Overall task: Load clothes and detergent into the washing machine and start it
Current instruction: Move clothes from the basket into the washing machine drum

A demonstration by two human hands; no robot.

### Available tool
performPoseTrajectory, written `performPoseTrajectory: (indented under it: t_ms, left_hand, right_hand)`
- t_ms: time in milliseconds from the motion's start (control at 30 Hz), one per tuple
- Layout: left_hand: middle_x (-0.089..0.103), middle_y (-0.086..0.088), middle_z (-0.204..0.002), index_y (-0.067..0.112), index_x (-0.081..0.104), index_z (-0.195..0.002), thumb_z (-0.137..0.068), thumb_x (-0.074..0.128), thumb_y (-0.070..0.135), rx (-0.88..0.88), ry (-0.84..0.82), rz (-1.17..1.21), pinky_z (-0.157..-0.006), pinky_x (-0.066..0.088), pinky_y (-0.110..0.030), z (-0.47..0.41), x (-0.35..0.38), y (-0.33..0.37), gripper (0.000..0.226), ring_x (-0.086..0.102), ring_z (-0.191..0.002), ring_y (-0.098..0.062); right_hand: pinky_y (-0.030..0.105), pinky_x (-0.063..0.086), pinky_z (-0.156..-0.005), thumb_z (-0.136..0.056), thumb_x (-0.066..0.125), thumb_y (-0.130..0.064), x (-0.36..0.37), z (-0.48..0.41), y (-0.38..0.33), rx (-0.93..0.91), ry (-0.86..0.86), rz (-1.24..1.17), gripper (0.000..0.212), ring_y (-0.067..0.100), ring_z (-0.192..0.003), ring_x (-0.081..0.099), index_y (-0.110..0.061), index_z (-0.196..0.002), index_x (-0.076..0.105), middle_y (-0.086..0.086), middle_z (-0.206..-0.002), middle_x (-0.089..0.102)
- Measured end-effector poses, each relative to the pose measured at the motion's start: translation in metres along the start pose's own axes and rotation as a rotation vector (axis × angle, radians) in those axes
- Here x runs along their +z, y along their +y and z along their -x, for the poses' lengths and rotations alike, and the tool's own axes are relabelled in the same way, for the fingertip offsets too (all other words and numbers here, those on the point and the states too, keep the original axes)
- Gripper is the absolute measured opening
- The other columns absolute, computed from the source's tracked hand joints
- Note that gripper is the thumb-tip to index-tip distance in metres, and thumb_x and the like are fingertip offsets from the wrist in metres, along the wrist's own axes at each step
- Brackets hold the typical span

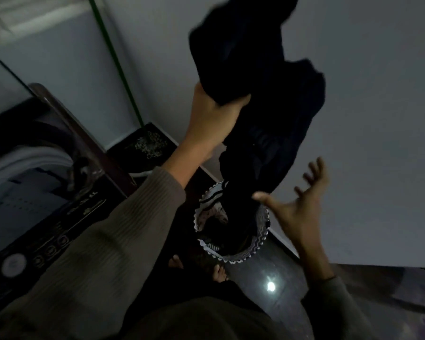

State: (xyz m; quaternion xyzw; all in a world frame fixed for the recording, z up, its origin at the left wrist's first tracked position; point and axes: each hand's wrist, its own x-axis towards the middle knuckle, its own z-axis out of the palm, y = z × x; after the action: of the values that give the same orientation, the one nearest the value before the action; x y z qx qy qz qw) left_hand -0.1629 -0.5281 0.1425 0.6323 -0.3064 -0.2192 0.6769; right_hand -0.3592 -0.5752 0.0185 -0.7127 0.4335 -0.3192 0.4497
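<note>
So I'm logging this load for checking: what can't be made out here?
- Head view: dark garment, top cut off by the frame edge; type unclear, dim.
- Laundry basket contents: hidden by the hanging garment.
- Washing machine drum: left edge crops it.
- Control panel labels: too small, dark.

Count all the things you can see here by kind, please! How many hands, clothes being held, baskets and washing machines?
Bare hands: 2, left hand in a grip on the cloth, right hand open
Dark bunched-up garment, held up: 1
Round laundry basket with zigzag black-and-white rim: 1
Top-loading washing machine with dark control panel: 1
Total: 5
</note>
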Motion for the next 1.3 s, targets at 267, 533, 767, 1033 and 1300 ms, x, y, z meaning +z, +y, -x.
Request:
performPoseTrajectory:
  t_ms: [267, 533, 767, 1033, 1300]
  left_hand:
    - [0.073, 0.018, -0.092, 0.028, 0.065, -0.101, -0.087, 0.071, 0.006, 0.026, 0.086, 0.153, -0.088, 0.056, -0.024, 0.0, -0.034, 0.04, 0.026, 0.069, -0.095, -0.001]
    - [0.06, 0.034, -0.062, 0.036, 0.055, -0.073, -0.088, 0.061, -0.005, 0.085, 0.346, -0.235, -0.061, 0.045, -0.002, 0.009, -0.137, 0.01, 0.044, 0.058, -0.064, 0.017]
    - [0.065, 0.008, -0.088, 0.02, 0.063, -0.093, -0.088, 0.067, 0.001, -0.204, 0.449, -0.218, -0.078, 0.056, -0.03, 0.034, -0.207, -0.034, 0.02, 0.065, -0.08, -0.005]
    - [0.073, 0.006, -0.113, 0.022, 0.065, -0.117, -0.08, 0.074, 0.046, -0.276, 0.136, 0.411, -0.094, 0.055, -0.035, 0.065, -0.287, 0.003, 0.045, 0.068, -0.109, -0.014]
    - [0.068, 0.014, -0.114, 0.034, 0.058, -0.123, -0.052, 0.074, 0.059, -0.129, 0.356, 0.108, -0.087, 0.056, -0.024, 0.082, -0.363, 0.037, 0.077, 0.067, -0.105, -0.002]
  right_hand:
    - [0.043, 0.051, -0.095, -0.089, 0.063, -0.048, 0.079, -0.007, 0.085, 0.385, -0.19, 0.128, 0.052, 0.029, -0.118, 0.06, -0.015, -0.129, 0.053, 0.007, -0.121, 0.063]
    - [0.031, 0.057, -0.068, -0.099, 0.046, 0.005, 0.08, -0.031, -0.005, 0.547, -0.079, -0.722, 0.031, 0.019, -0.091, 0.069, -0.004, -0.127, 0.056, 0.007, -0.106, 0.069]
    - [0.022, 0.056, -0.065, -0.099, 0.047, -0.005, 0.109, -0.007, -0.159, 0.328, -0.259, -0.956, 0.021, 0.012, -0.078, 0.069, -0.006, -0.114, 0.061, 0.001, -0.09, 0.073]
    - [0.043, 0.055, -0.094, -0.076, 0.063, 0.007, 0.205, 0.022, -0.273, 0.019, -0.73, -0.602, 0.061, 0.029, -0.108, 0.068, -0.009, -0.135, 0.054, 0.013, -0.12, 0.068]
    - [0.042, 0.053, -0.096, -0.073, 0.056, 0.016, 0.293, 0.074, -0.323, -0.355, -1.095, -0.185, 0.085, 0.014, -0.115, 0.061, -0.023, -0.147, 0.04, 0.001, -0.13, 0.061]
